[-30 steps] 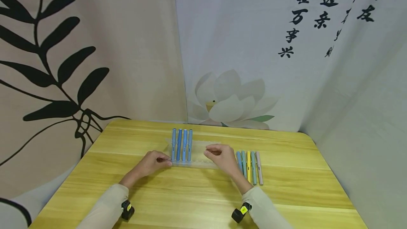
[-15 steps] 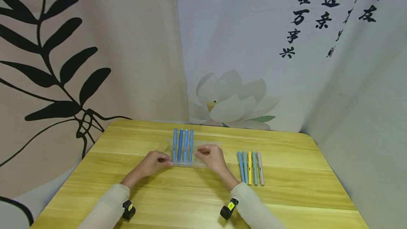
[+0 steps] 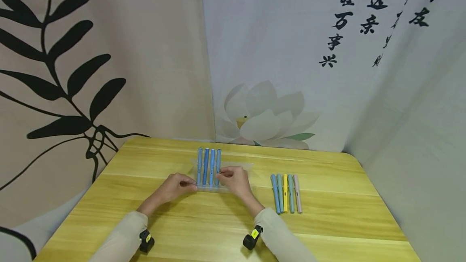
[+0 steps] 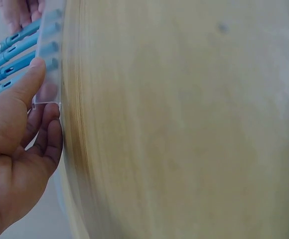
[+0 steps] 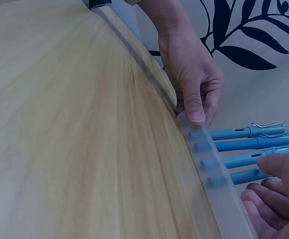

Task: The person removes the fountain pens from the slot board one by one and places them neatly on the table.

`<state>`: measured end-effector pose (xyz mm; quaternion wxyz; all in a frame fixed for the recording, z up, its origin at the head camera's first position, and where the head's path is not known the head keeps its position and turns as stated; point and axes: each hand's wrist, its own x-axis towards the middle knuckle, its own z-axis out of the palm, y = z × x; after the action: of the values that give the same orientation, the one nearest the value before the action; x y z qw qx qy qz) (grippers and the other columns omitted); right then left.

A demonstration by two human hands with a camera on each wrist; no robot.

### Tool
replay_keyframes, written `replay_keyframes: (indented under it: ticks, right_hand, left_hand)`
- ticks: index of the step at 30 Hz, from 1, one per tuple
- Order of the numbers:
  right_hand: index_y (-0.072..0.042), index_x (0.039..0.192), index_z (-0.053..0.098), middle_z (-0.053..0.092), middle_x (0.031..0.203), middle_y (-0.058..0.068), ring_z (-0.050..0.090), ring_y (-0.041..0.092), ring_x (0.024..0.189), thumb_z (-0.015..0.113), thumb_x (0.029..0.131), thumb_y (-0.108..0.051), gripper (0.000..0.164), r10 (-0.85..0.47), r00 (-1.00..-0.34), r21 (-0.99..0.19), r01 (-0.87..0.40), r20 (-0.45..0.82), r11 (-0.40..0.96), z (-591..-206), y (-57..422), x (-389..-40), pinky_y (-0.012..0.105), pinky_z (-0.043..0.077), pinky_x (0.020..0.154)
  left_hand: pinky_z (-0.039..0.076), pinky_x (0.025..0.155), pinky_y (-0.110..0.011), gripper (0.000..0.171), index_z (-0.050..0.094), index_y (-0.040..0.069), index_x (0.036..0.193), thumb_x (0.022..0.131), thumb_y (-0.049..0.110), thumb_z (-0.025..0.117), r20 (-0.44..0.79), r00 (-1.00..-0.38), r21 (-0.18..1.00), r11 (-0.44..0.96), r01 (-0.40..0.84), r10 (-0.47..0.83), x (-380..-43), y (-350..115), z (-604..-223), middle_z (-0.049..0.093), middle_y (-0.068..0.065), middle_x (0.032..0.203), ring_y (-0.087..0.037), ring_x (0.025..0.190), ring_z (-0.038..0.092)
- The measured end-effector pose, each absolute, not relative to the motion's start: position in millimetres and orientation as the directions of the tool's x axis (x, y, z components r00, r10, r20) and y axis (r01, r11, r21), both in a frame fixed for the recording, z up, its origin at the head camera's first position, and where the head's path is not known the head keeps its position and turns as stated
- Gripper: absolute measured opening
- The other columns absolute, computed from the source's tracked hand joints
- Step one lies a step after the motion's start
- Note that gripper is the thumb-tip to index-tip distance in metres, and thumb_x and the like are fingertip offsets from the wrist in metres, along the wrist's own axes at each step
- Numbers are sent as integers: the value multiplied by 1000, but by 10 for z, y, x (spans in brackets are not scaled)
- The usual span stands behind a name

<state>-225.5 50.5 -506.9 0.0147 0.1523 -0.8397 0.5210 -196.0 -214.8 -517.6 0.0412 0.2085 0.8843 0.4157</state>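
Observation:
In the head view, a clear plastic pen stand [image 3: 207, 189] lies on the table with several blue pens [image 3: 205, 167] side by side at its left part. My left hand [image 3: 177, 185] pinches the stand's near left corner; the left wrist view shows thumb on top of the clear edge [image 4: 49, 84] and fingers beneath. At the rightmost pen in the stand [image 5: 241, 176] is my right hand [image 3: 236, 180], its thumb and fingertips pinching the barrel. The pens have wire clips, seen in the right wrist view.
Right of the stand, a row of loose pens lies on the wooden table [image 3: 335, 201]: a blue pen [image 3: 275, 193], two green ones, a yellow pen [image 3: 285, 193] and a greyish-pink pen [image 3: 297, 193]. Printed curtains [image 3: 164, 72] stand behind the table.
My right hand has moved left across the stand to the rightmost blue pen in it. The left hand stays at the stand's corner.

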Motion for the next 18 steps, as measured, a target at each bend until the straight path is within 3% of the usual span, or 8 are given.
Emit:
replay_keyframes:
  ticks: [7,18]
  right_hand:
    - [-7,99,80,78,91,5,73,14,80,79,92,-21,16,-224,-957,-866,-264,182,425,-5076,460,-2270,27,58,67]
    - [-6,100,80,78,92,6,73,13,80,78,92,-19,15,-229,-958,-872,-257,173,417,-5070,465,-2257,27,58,68]
  left_hand:
    - [53,72,-25,17,80,13,105,97,27,73,87,-911,755,569,324,403,-1977,-2152,-5194,75,3,97,-6,80,62]
    - [53,73,-25,17,80,10,105,97,24,72,98,-907,757,561,336,411,-1972,-2155,-5190,76,0,99,-7,83,64]
